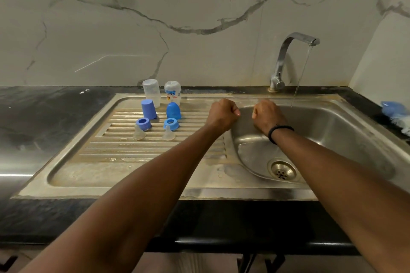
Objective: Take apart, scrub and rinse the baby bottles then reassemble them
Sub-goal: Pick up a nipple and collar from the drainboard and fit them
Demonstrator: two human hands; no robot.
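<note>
Two clear bottle bodies stand upside down at the back of the drainboard: a plain one (151,92) and a printed one (172,92). In front of them stand two blue caps (148,109) (173,110), then two blue collar rings (143,123) (171,124), then two clear teats (139,132) (168,133). My left hand (223,113) is a closed fist holding nothing, over the drainboard's right end. My right hand (267,115), with a black wristband, is also a fist holding nothing, above the basin's left rim.
The steel sink basin (346,135) has a drain (282,170) near its front. The tap (292,51) at the back runs a thin stream into the basin. A blue bottle brush (396,113) lies on the black counter at far right. Marble wall behind.
</note>
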